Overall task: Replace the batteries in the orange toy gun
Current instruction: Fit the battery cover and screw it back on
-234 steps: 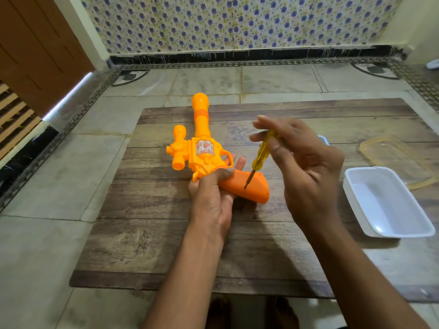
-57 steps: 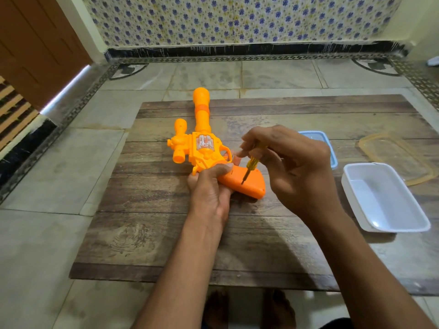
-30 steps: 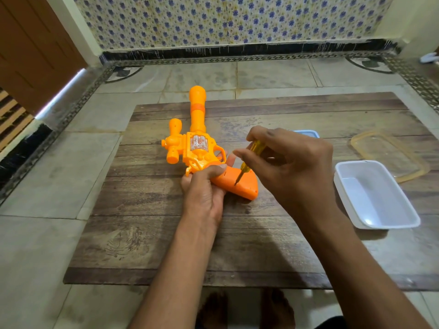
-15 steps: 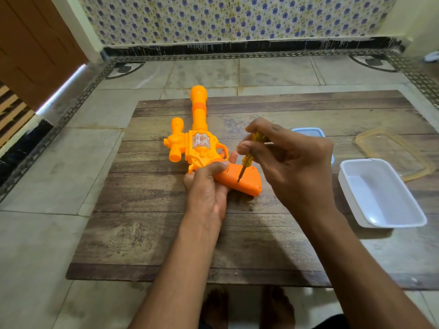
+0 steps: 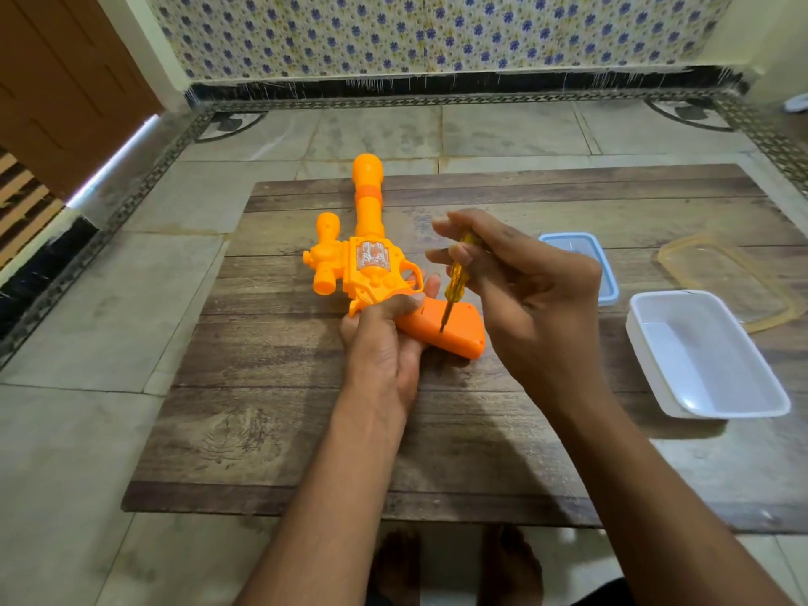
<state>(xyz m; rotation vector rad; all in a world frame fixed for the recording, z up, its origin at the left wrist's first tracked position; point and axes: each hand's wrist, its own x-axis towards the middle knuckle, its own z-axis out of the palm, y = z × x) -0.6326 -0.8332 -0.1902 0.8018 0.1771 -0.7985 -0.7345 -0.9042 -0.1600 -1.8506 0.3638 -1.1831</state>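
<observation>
Orange toy gun [image 5: 371,273] lying flat on the wooden board [image 5: 271,387], roughly mid-board and a bit toward the far edge, barrel pointing at the far edge and grip angled toward the right side. Left hand [image 5: 384,356] wrapped round the spot where the grip meets the body, thumb on top, fingertips poking out just past the trigger guard. Right hand [image 5: 524,295] pinching a small yellow-handled screwdriver [image 5: 454,282] between thumb and fingers, held nearly upright, tip planted on the grip's upper face. Can't make out the screw itself. Further right, just behind the right hand, a small blue-rimmed container [image 5: 607,290], partly hidden. Near the board's right edge, a white rectangular tub [image 5: 708,356], and beside it toward the far right corner a clear yellowish lid [image 5: 721,273] lying flat. Tiled floor [image 5: 87,430] all around the board, bare feet [image 5: 459,570] showing at the near edge.
</observation>
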